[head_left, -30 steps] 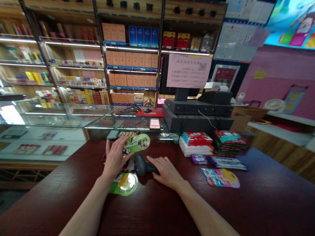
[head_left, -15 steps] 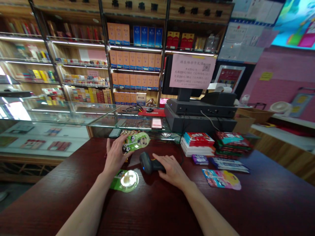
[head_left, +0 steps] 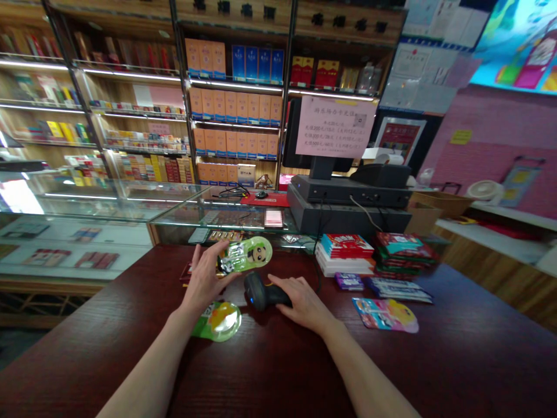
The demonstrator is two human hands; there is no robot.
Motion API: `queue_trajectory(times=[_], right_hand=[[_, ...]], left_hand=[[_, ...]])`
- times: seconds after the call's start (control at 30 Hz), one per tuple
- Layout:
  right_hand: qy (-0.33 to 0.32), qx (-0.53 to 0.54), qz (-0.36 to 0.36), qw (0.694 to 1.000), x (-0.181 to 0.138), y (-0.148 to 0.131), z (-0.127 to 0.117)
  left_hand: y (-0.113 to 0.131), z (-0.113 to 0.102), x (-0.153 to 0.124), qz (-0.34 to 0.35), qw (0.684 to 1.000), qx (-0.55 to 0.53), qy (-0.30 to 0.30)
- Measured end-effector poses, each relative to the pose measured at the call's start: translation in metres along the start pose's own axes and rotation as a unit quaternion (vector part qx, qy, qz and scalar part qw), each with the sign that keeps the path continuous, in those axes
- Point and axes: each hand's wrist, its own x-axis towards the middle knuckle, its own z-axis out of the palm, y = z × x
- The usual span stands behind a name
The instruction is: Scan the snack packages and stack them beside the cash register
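Note:
My left hand (head_left: 204, 281) grips a green oval snack pack with panda pictures (head_left: 247, 256) and holds it just above the dark wooden counter (head_left: 278, 371). My right hand (head_left: 304, 300) is closed over the handle of a black barcode scanner (head_left: 260, 293), whose head points left. A second green pack (head_left: 220, 319) lies flat on the counter under my left wrist.
A colourful flat packet (head_left: 385, 314) lies to the right. Behind it are small purple and blue packs (head_left: 350, 281) and stacks of red and green boxes (head_left: 346, 252). A cash register with a monitor (head_left: 348, 200) stands behind. Glass display cases (head_left: 130, 215) and product shelves fill the back.
My left hand has lifted and tilted the panda pack slightly to the right, closer over the scanner head. My right hand has stayed on the scanner.

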Motion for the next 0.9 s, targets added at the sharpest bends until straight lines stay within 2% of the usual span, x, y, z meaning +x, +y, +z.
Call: queue_trajectory(times=[0.17, 0.23, 0.3, 0.4, 0.47, 0.67, 0.9], right_hand=[[0.027, 0.053, 0.007, 0.998, -0.001, 0.005, 0.0], [0.077, 0.07, 0.022, 0.994, -0.001, 0.008, 0.002], [0.154, 0.066, 0.024, 0.986, 0.0, 0.01, 0.004], [0.263, 0.02, -0.004, 0.965, 0.004, 0.012, 0.005], [0.292, -0.013, -0.022, 0.956, 0.006, 0.011, 0.004], [0.261, -0.058, -0.073, 0.961, 0.006, 0.008, -0.005], [0.257, 0.022, -0.085, 0.962, 0.003, 0.004, -0.009]], left_hand=[[0.006, 0.001, 0.0, 0.021, 0.999, -0.013, -0.021], [0.007, 0.002, 0.0, 0.028, 0.999, -0.014, -0.027], [0.009, 0.002, 0.0, 0.037, 0.999, -0.018, -0.032], [0.013, 0.002, 0.001, 0.05, 0.997, -0.025, -0.046], [0.017, 0.002, 0.001, 0.06, 0.996, -0.029, -0.051], [0.028, 0.001, 0.003, 0.088, 0.993, -0.048, -0.068], [0.035, 0.001, 0.003, 0.091, 0.989, -0.088, -0.082]])
